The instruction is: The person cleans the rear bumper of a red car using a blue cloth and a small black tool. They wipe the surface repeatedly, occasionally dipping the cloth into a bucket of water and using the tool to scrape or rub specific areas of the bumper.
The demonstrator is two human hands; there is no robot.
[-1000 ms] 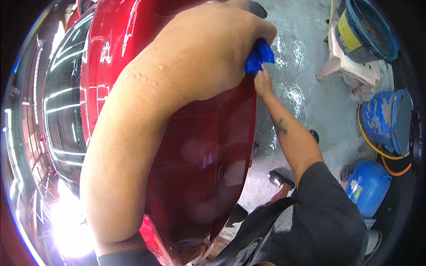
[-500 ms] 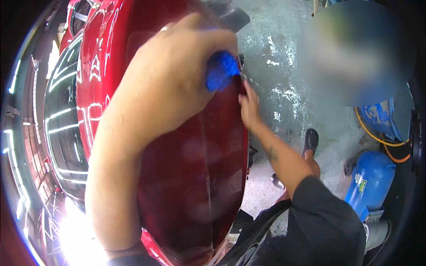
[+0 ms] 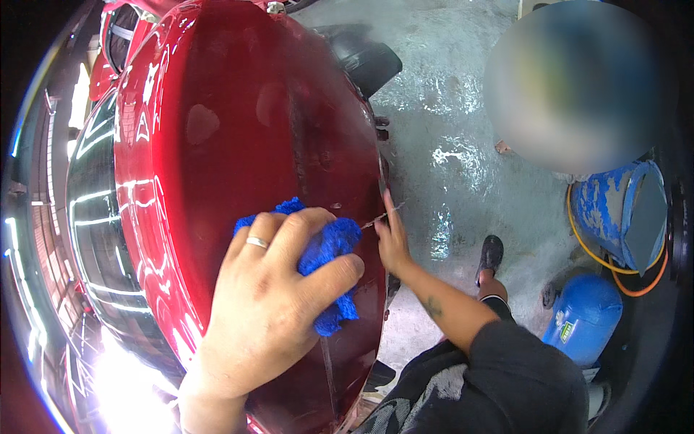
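Observation:
My left hand (image 3: 271, 289), with a ring on one finger, is closed round a bunched blue cloth (image 3: 329, 249). The cloth lies against a glossy dark red car panel (image 3: 238, 159), which has a thin seam running along it. Some cloth shows beyond the fingers and below the thumb. At the panel's right edge is my right hand (image 3: 394, 246), its finger and thumb apart and touching the rim. A thin shiny streak (image 3: 384, 215) crosses beside that thumb; I cannot tell what it is. The remaining right fingers are partly hidden.
Dark car glass (image 3: 97, 217) with light reflections is at left. A black curved part (image 3: 369, 65) juts out beyond the panel. On the grey floor (image 3: 441, 108) at right stand a worn blue drum (image 3: 614, 210), a yellow-orange hose (image 3: 636, 291) and a blue tank (image 3: 587, 318).
My left hand has moved nearer with the blue cloth, uncovering the far part of the panel. My right hand has slid nearer along the edge.

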